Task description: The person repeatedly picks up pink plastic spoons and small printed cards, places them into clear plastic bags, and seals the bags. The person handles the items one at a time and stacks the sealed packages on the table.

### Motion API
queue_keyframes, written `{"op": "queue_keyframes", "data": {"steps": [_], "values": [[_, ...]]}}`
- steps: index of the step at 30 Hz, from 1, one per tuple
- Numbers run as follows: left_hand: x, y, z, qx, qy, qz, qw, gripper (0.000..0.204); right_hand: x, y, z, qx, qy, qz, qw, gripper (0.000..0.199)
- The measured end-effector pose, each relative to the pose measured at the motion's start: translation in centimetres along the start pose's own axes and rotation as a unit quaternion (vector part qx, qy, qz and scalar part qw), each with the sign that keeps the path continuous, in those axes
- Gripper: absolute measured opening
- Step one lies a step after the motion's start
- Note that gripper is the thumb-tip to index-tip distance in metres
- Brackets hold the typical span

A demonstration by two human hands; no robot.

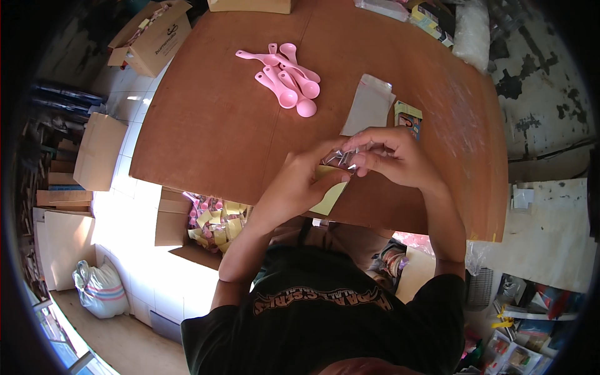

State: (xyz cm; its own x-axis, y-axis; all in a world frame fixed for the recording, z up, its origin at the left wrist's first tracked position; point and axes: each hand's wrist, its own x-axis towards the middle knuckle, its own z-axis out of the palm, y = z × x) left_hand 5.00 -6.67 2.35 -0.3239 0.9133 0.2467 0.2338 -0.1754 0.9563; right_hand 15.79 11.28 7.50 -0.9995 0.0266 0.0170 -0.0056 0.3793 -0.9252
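Observation:
Near the table's front edge, my left hand (309,178) is closed on a pale yellow card (329,199), its thumb lying over the card's face. A crinkled piece of clear plastic (340,159) shows between my two hands, at the card's upper end. My right hand (399,156) pinches this plastic with thumb and fingers; whether anything lies inside it cannot be made out. Farther off to the left, several pink measuring spoons (289,81) lie in a loose pile. Just beyond my hands are a stack of clear plastic sleeves (370,103) and a small yellow printed box (408,117).
The brown table (212,125) spans the middle. Below its left front edge, an open cardboard box (173,219) holds pink spoons with yellow cards. Another open carton (164,47) stands at the far left. A roll of clear wrap (472,37) lies at the back right.

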Motion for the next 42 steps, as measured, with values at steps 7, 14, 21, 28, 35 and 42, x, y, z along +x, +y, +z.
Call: {"op": "queue_keyframes", "data": {"steps": [7,14,21,28,35,42], "values": [[-2.3,-2.5,-1.7,-0.048,0.125,-0.136,0.982,0.048,15.5,7.2,-0.7,-0.277,0.193,-0.06,0.939,0.021],[-2.5,-3.1,-2.4,-0.075,0.127,-0.135,0.98,0.05,21.6,9.6,-3.9,-0.291,0.052,0.072,0.953,0.028],[-1.1,-3.7,-1.2,-0.136,0.097,-0.102,0.981,0.054,14.4,7.9,-6.5,-0.138,0.155,0.01,0.978,0.048],[1.0,-3.2,1.9,-0.178,0.041,-0.122,0.976,0.057,2.9,1.5,-2.1,0.094,0.27,-0.065,0.956,0.065],[2.3,-2.9,4.4,-0.183,0.013,-0.115,0.976,0.037,-1.1,2.8,-0.5,0.012,0.273,-0.04,0.961,0.049],[2.0,-3.5,5.3,-0.211,0.02,-0.156,0.965,0.037,-3.2,3.0,-0.2,-0.147,0.291,-0.095,0.941,0.017]]}}
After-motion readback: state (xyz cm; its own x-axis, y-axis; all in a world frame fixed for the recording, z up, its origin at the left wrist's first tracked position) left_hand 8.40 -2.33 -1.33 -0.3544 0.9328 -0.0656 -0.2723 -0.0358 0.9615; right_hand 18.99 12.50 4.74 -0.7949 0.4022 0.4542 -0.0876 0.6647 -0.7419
